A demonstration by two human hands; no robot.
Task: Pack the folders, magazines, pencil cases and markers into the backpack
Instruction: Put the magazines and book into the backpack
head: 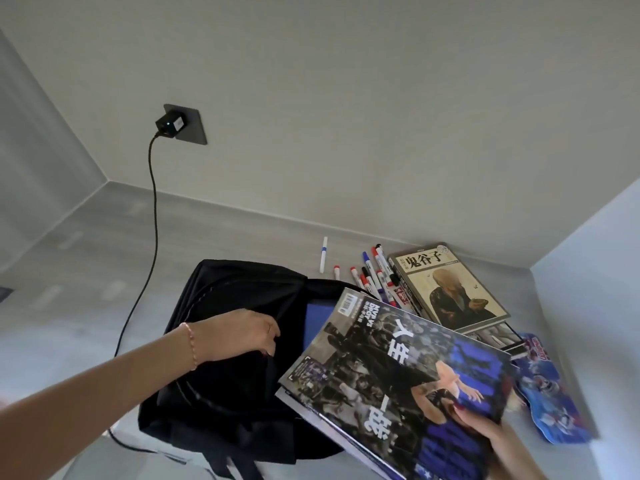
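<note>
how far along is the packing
Done: something blue already sits inside the backpack. In hand: left hand holds the bag open, right hand brings magazines. Left: markers, book stack, blue pouch.

A black charger [168, 125] sits plugged into a dark grey socket plate [188, 124] on the pale wall [346, 98]. From it a black cable [152, 216] hangs down the wall, runs across the grey counter [86, 271] and passes toward the near edge at the lower left. A thin bracelet of pinkish beads [191, 345] circles a wrist.
</note>
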